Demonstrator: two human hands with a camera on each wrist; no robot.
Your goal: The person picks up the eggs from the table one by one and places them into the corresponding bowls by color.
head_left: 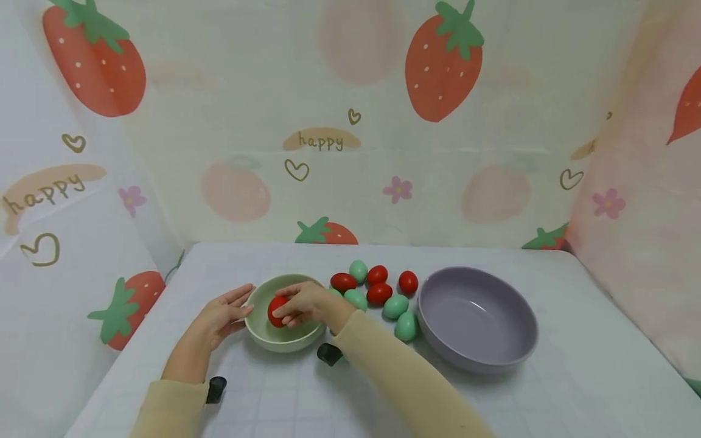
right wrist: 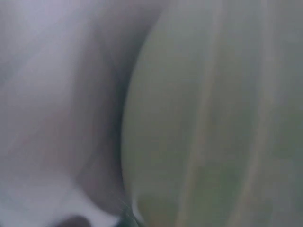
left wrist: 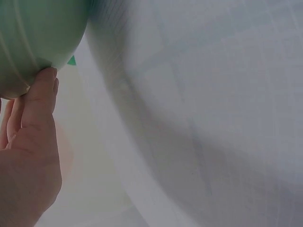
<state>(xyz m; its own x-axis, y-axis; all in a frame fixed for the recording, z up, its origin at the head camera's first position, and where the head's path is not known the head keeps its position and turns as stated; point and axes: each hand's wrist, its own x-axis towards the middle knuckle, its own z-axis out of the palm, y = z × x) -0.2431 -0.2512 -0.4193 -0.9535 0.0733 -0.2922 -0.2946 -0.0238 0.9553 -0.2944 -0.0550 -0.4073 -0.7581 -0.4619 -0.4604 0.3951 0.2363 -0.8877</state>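
Right hand (head_left: 310,302) pinches a smooth red egg (head_left: 274,305), left hand (head_left: 222,312) touching round bowl (head_left: 282,347)

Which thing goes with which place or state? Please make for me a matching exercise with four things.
Things:
1. left hand
2. right hand
3. purple bowl
4. loose red and green pieces

Places or states:
A. between the two bowls
B. pinching a red egg-shaped piece
C. farthest right of the four
D. touching the pale green bowl from outside

Pairs: 1-D, 2-B, 3-C, 4-A
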